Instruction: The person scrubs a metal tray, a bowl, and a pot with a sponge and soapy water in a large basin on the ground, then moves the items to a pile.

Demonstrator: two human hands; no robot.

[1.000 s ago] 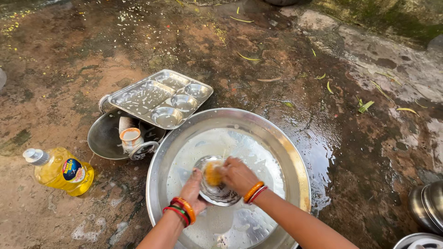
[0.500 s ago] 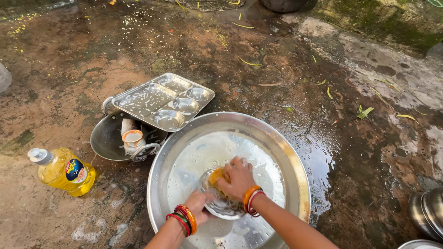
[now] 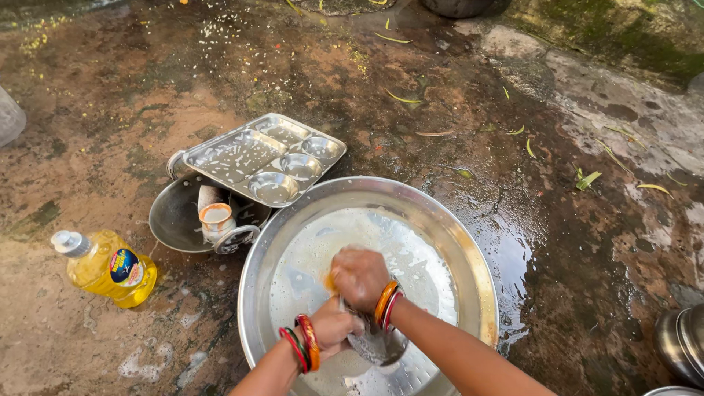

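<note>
A wide steel basin (image 3: 469,271) with soapy water sits on the wet ground. Over it, my left hand (image 3: 334,325) grips a small steel bowl (image 3: 378,346) by its rim and holds it tilted. My right hand (image 3: 359,277) is closed on a yellow scrubbing sponge (image 3: 328,281) and presses it against the bowl. Only a sliver of the sponge shows under my fingers. Both wrists carry red and orange bangles.
Left of the basin a steel compartment tray (image 3: 260,158) rests on a dark pan (image 3: 172,216) that holds a small cup (image 3: 216,218). A yellow bottle of dish liquid (image 3: 106,269) lies at the left. Steel pots (image 3: 682,341) stand at the right edge. Leaves litter the wet ground.
My right hand has moved with the sponge from the bowl's inside up over its top. My left hand has tipped the bowl and drawn it nearer to me.
</note>
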